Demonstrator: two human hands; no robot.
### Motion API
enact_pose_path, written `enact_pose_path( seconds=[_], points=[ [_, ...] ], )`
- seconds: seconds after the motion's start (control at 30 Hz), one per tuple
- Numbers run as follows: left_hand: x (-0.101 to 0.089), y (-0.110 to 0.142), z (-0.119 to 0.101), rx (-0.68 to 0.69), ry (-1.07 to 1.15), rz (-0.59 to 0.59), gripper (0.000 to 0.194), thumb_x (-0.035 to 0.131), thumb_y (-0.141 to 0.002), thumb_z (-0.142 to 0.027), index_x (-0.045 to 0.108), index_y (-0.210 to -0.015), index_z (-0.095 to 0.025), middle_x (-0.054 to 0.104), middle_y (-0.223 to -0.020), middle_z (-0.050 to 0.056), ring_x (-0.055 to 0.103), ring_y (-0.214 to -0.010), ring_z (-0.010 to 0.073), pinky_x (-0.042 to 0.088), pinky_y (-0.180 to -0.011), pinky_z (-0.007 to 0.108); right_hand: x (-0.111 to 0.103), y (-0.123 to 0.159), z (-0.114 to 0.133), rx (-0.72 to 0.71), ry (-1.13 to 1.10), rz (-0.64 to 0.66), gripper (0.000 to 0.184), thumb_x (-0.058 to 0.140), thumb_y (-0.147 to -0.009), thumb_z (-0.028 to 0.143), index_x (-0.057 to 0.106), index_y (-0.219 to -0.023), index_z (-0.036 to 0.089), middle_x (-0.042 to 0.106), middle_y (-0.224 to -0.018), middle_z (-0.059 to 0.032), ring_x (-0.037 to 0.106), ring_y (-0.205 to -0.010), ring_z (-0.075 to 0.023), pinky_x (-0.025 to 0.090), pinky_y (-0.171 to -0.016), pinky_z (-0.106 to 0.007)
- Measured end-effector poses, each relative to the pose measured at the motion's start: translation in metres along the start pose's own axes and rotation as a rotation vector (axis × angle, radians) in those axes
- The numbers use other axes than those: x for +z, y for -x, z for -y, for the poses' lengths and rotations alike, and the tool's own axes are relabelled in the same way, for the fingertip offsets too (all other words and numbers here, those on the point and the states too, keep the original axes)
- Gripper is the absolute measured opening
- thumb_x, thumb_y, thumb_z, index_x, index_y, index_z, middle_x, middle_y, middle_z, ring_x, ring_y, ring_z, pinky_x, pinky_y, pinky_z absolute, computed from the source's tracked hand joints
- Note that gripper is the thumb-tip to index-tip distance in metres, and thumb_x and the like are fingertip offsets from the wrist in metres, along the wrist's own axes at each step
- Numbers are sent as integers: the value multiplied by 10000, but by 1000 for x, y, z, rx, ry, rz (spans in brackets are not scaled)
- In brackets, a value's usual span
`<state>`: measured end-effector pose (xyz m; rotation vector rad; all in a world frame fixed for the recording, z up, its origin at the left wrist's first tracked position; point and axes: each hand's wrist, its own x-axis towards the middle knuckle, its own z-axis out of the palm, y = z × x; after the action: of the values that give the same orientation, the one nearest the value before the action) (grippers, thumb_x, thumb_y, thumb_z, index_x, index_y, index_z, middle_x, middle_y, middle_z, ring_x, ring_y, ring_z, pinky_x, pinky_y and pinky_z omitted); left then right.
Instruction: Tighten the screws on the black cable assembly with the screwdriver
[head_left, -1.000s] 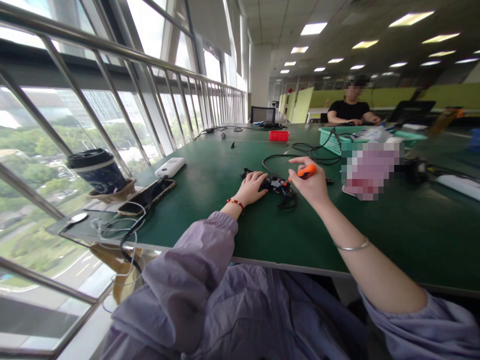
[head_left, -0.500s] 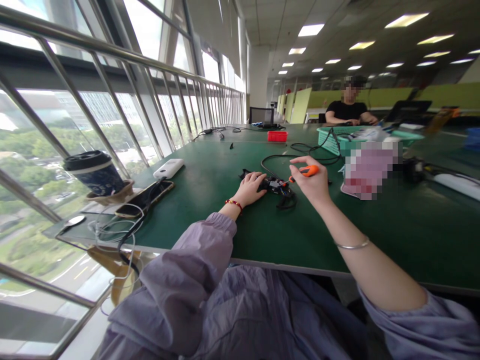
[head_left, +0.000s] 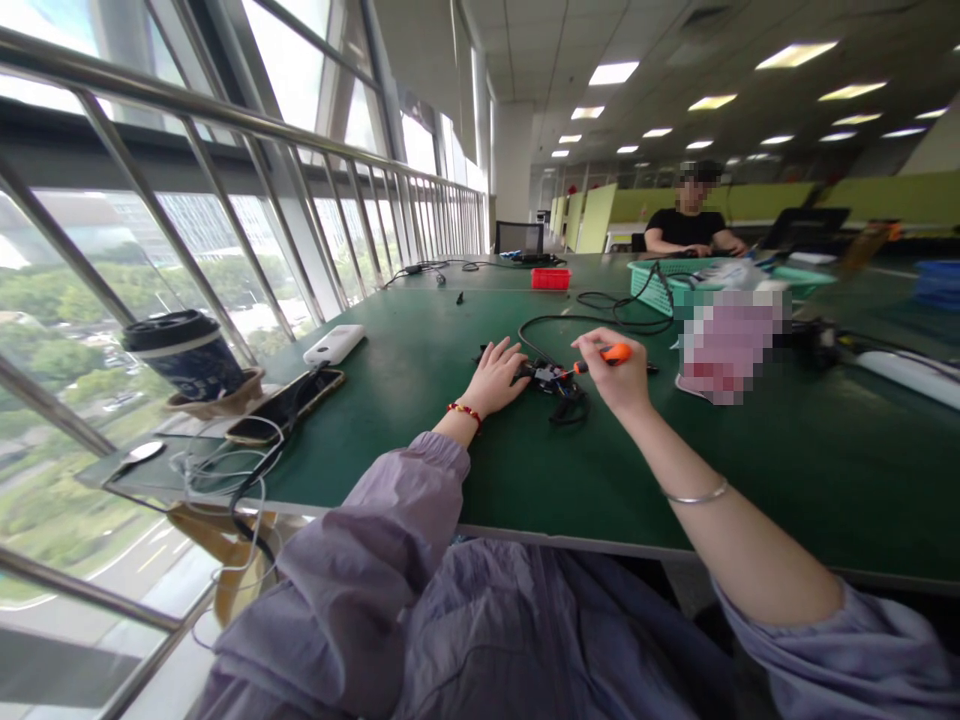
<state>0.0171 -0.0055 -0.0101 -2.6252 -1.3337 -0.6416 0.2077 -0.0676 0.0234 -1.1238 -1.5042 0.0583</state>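
Note:
On the green table (head_left: 390, 420) lies a small black device with wires (head_left: 551, 375); its exact kind is not clear. My left hand (head_left: 496, 380) lies over its left part, fingers spread across the top and thumb at the near side, holding it against the table. My right hand (head_left: 616, 372) is closed around an orange-handled screwdriver (head_left: 615, 354), whose shaft slants down left to the device's right part. The screwdriver's tip is too small to make out. A short black cable loop (head_left: 568, 408) hangs off the device's near side.
Left are a paper cup (head_left: 184, 355), a phone (head_left: 285, 405), a white power bank (head_left: 334, 345) and tangled cables. A red box (head_left: 550, 279), a green basket (head_left: 652, 285) and a pink pouch (head_left: 720, 350) stand farther back. Another person (head_left: 694, 220) sits across the table.
My right hand has come lower with the screwdriver, and its raised fingers have closed in round the handle. My left hand's fingers are spread more. The view has shifted slightly.

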Motion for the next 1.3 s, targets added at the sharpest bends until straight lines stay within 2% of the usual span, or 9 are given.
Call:
enact_pose_path(
  seconds=[0.1,0.23,0.37,0.47,0.67,0.83,1.03,1.2,1.3],
  points=[
    [-12,-2,4,21,-42,40,293,496,-899,-320,566,-1144,-177,599,-1217,95,426,-1286,238,223,-1157,447,-2,-1,4,-43,-49,55,289,484,-816,393,642,-671,200,683,-711,-39,626,-674,-173,425,-626,-269],
    [-30,-1,17,-66,-47,229,423,518,-864,-483,611,-1145,-181,612,-1121,101,585,-1031,246,461,-914,349,-3,-2,4,-53,-28,196,263,495,-798,374,656,-696,192,671,-680,-31,613,-655,-166,419,-610,-263],
    [-44,5,40,-189,0,338,490,486,-821,-601,696,-1010,-201,646,-1019,76,617,-907,215,470,-761,261,0,1,2,-6,22,471,246,523,-809,387,688,-864,213,670,-690,-10,608,-620,-150,429,-567,-250],
    [-55,14,62,-367,-31,297,515,493,-783,-632,713,-949,-197,677,-976,73,625,-902,228,464,-716,250,3,5,2,-12,50,625,255,565,-806,395,677,-993,263,706,-836,-2,628,-636,-137,464,-584,-248],
    [-78,45,105,-879,-215,101,455,553,-782,-513,666,-1020,-142,663,-1087,176,617,-1026,332,489,-754,348,4,4,-6,-4,142,582,260,574,-807,395,660,-1029,291,716,-973,1,660,-720,-151,490,-644,-267],
    [-91,66,128,-1047,-264,-167,439,605,-752,-412,601,-1068,-108,648,-1045,206,607,-1009,375,477,-792,448,6,4,-14,-25,217,637,213,584,-798,381,668,-961,273,719,-954,2,663,-713,-155,491,-677,-279],
    [-90,75,136,-986,-347,-463,362,466,-837,-273,513,-1172,-147,592,-1145,181,553,-1064,347,423,-866,474,11,7,-16,-58,230,686,232,584,-802,354,655,-1008,273,704,-1051,-10,671,-821,-189,499,-757,-327],
    [-77,73,131,-878,-489,-296,378,391,-823,-113,522,-1177,-135,584,-1169,198,517,-1095,353,393,-884,476,12,7,-19,-93,254,730,258,593,-798,351,642,-1042,282,686,-1119,-18,654,-962,-228,491,-843,-385],
    [-72,70,129,-869,-511,-266,390,363,-831,-105,521,-1187,-135,571,-1194,203,502,-1102,355,392,-876,472,12,7,-20,-98,259,761,270,592,-800,345,636,-1060,285,677,-1141,-23,647,-983,-233,495,-843,-393]
  ],
)
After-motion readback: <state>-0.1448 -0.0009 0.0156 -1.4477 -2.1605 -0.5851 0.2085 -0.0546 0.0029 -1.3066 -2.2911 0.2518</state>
